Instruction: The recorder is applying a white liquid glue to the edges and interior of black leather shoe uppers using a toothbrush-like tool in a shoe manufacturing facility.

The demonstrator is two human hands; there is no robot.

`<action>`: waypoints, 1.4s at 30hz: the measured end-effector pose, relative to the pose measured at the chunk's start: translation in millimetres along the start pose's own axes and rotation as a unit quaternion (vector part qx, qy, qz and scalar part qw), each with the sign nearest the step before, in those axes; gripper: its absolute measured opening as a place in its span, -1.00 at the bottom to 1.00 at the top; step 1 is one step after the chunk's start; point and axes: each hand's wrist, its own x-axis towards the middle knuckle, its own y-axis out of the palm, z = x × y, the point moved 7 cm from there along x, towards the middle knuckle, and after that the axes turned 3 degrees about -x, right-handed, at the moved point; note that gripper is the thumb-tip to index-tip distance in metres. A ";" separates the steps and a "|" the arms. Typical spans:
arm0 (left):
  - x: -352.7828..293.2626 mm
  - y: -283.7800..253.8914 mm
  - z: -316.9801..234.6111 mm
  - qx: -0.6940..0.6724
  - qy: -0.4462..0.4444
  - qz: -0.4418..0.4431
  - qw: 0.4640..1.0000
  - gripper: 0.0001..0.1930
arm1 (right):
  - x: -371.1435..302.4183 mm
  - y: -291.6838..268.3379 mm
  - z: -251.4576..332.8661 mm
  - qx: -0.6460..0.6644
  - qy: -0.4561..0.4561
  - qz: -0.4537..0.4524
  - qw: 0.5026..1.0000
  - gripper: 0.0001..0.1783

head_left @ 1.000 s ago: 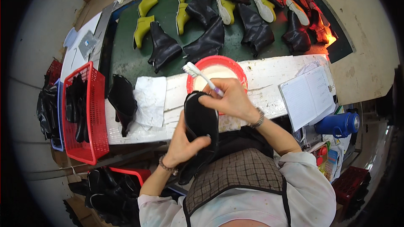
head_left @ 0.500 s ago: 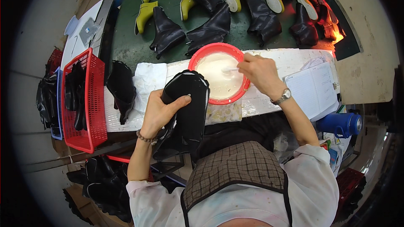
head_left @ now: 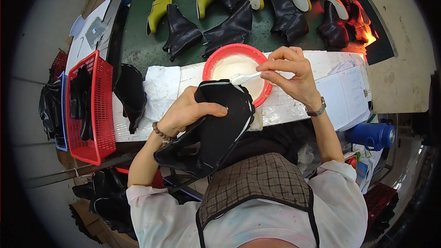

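Observation:
My left hand (head_left: 190,112) grips a black boot upper (head_left: 218,135), its thumb lying on the dark inner face. A white strip runs along the upper's cut edge. Between the fingertips of my right hand (head_left: 291,73) is a slim white brush (head_left: 248,77), much like a toothbrush, its head coated with white paste. That head is at the upper's far edge, seemingly touching it. Just beyond stands a red plastic basin (head_left: 208,64) holding creamy white liquid (head_left: 229,68), partly covered by the upper and the brush.
Black boot uppers (head_left: 181,30) and yellow-green shoe forms (head_left: 159,16) lie on the green surface (head_left: 138,48) beyond. A red basket (head_left: 102,110) stands at left, near another upper (head_left: 130,94) and a white cloth (head_left: 161,87). An open notebook (head_left: 340,96) and blue flask (head_left: 370,136) are at right.
My right hand has lifted the brush out of the basin's liquid and brought it to the upper's edge. My left hand has turned and shifted the upper rightward, toward the brush.

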 end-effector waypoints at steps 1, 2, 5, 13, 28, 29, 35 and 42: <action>-2.0 0.7 -7.8 0.011 0.016 -0.010 1.000 -0.68 | 1.1 -0.9 0.9 -0.014 -0.009 -0.009 1.000 -0.80; -3.3 0.3 -13.4 0.021 0.033 -0.021 0.999 -0.69 | 0.0 -0.7 1.1 -0.014 -0.009 -0.008 1.000 -0.80; -10.4 -15.2 -27.3 -0.014 0.084 -0.087 0.993 -0.77 | -7.0 0.4 3.8 -0.036 -0.015 -0.042 0.998 -0.78; -25.5 -34.7 -59.4 0.019 0.318 -0.250 0.914 -0.83 | -20.5 14.0 9.1 0.005 0.023 -0.058 0.998 -0.82; 30.4 -77.9 -95.3 0.086 0.405 -0.427 0.804 -0.49 | 18.4 85.2 63.4 0.184 0.087 -0.032 0.979 -0.62; 31.8 -79.7 -92.1 0.029 0.408 -0.374 0.832 -0.47 | 19.5 86.0 60.4 0.180 0.093 -0.027 0.979 -0.66; -5.0 -33.3 -62.9 0.257 0.403 -0.187 0.858 0.39 | 9.5 77.9 38.6 0.285 0.187 -0.064 0.938 -0.73; -36.4 -18.3 -14.4 0.402 0.420 -0.302 0.755 0.36 | 5.8 78.0 34.1 0.299 0.191 0.071 0.932 -0.71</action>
